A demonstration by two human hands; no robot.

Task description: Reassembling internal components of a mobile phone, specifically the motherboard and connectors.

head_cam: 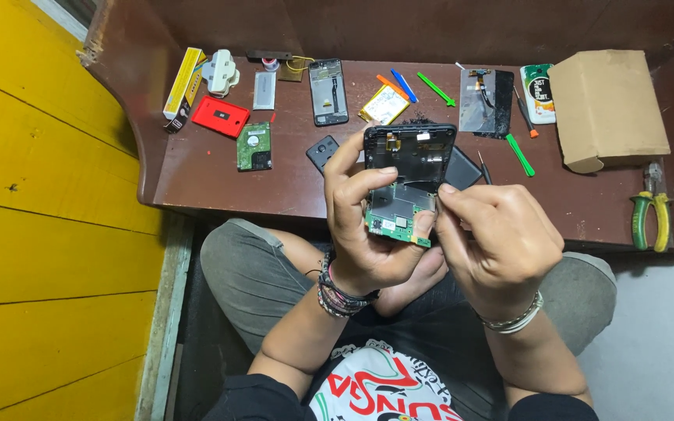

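Head cam looking straight down, only one view to go on. Left hand (368,226) is wrapped around an opened-up black phone frame (409,152), thumb on one edge and fingers behind, holding it up over the lap just in front of the counter (220,183) edge. Looks like it's tipped toward the face so the inside is easy to see. A green circuit board (395,218) sits at the lower end of the frame, partly lifted or at least exposed, right at the left fingertips.

Right hand (493,234) is closed into a narrow pinch at the board's right edge, thumb and forefinger tight together. Can't tell if there's a tiny tool or screw in there, the fingers hide it.

Everything else is spread along the counter within arm's reach, probably so parts don't get mixed up: a second phone frame (328,91), a yellowish battery (384,104), orange, blue and green plastic pry sticks (437,89), a red phone cover (221,117), a small hard drive (254,146), a detached screen (486,102), a cardboard box (608,105) and green-handled pliers (652,218) off at the far right.
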